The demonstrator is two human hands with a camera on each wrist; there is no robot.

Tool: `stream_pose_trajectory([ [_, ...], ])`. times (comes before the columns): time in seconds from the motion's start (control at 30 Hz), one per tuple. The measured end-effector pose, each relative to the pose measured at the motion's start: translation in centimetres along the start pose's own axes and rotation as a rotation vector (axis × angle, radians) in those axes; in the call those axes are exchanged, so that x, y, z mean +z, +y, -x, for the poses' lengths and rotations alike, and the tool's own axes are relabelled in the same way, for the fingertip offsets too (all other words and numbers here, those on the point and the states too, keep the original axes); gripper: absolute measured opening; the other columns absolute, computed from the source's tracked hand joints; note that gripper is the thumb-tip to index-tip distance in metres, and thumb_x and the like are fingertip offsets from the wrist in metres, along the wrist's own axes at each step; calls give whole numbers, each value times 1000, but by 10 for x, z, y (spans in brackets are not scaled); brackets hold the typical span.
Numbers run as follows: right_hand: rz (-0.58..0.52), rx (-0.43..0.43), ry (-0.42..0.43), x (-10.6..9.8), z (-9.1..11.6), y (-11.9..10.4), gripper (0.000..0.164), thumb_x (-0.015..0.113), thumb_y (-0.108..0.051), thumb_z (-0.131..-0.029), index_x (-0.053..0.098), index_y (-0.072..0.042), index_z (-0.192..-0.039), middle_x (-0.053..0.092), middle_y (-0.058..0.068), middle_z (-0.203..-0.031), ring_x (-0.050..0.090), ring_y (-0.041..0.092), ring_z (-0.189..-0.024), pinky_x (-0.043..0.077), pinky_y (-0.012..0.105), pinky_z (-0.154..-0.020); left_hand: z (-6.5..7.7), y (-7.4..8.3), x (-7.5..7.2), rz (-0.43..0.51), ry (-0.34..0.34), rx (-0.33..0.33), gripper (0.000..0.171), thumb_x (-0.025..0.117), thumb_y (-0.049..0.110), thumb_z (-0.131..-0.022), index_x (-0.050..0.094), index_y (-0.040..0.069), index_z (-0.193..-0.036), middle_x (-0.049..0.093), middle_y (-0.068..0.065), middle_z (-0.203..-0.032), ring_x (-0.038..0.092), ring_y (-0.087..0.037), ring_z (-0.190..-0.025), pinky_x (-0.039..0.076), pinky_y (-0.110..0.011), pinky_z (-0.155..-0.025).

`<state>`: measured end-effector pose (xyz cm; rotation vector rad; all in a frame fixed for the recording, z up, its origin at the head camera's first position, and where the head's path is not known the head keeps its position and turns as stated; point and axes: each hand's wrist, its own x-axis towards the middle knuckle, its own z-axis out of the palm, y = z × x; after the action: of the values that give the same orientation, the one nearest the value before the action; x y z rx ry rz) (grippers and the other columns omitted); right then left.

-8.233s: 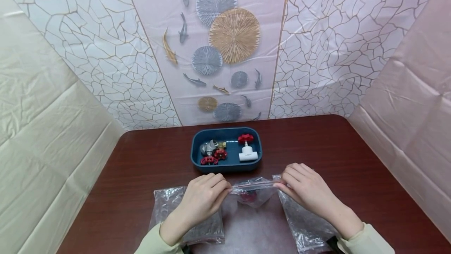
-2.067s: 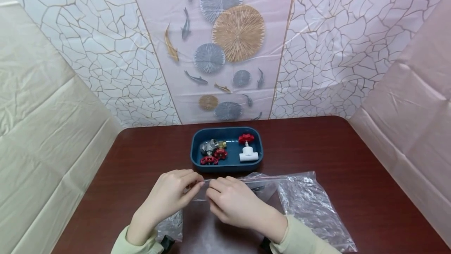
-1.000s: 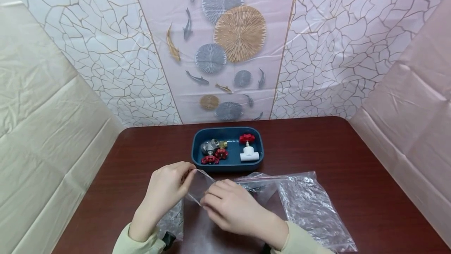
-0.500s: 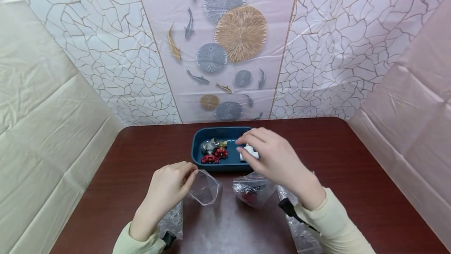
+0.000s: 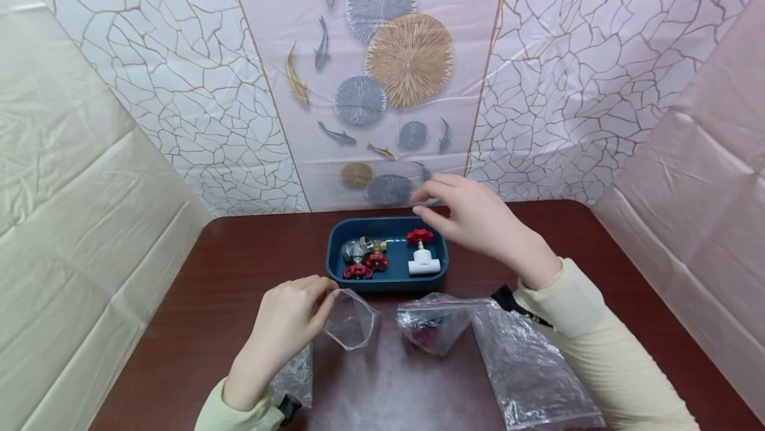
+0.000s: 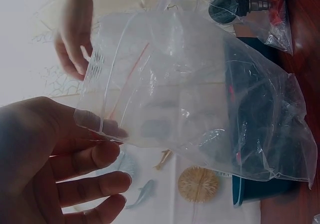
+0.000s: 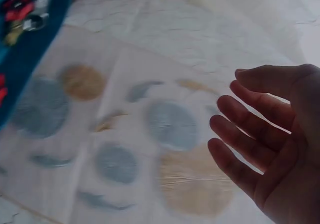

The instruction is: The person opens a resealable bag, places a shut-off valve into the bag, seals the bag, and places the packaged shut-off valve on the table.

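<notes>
My left hand (image 5: 288, 325) pinches the rim of a clear zip bag (image 5: 351, 321) between thumb and finger. The bag hangs with its mouth spread; in the left wrist view its film (image 6: 175, 83) shows a red zip line. My right hand (image 5: 472, 222) is raised over the back right of a blue tray (image 5: 391, 283), fingers bent loosely with nothing in them; its fingers (image 7: 240, 129) are apart in the right wrist view. Beneath it in the tray stands a white tee valve (image 5: 424, 261) with a red handwheel. Two metal valves (image 5: 361, 255) with red handwheels lie at the tray's left.
A zip bag (image 5: 433, 328) holding a red-handled valve stands before the tray; that valve (image 6: 240, 4) looks dark-bodied in the left wrist view. Flat clear bags lie at right (image 5: 532, 368) and left (image 5: 295, 374), the left one partly under my forearm. A patterned curtain (image 5: 406, 59) rises behind the table.
My right hand has let go of the bag's rim and moved up, back and right, over the tray. My left hand keeps its pinch, and the bag's mouth has spread.
</notes>
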<state>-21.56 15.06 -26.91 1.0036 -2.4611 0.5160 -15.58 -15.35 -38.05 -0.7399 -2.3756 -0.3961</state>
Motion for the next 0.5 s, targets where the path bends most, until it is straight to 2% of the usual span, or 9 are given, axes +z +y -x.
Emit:
stream_pose_trajectory([
  [0.23,-6,125,-319,37,-13,38,22,69,-20,-96,70,-10,-115,68,7,-111,66,22,-94,54,42,-81,-1,1,0,6,-12,-1,6,77,19,-88,73,19,-83,62,11,-71,58,-10,-56,47,-31,-51],
  [0.37,-27,208,-466,61,-17,55,37,69,-20,-96,62,-8,-130,65,13,-122,65,27,-106,53,46,-89,-1,3,1,10,-26,-6,6,78,19,-88,73,19,-83,61,12,-70,56,-9,-55,47,-30,-51],
  [0.5,-14,231,-613,84,-17,67,46,68,-19,-97,55,-9,-139,60,16,-132,62,29,-114,51,47,-93,-1,4,2,13,-34,-7,6,79,18,-86,74,20,-84,64,12,-73,59,-9,-57,48,-30,-53],
])
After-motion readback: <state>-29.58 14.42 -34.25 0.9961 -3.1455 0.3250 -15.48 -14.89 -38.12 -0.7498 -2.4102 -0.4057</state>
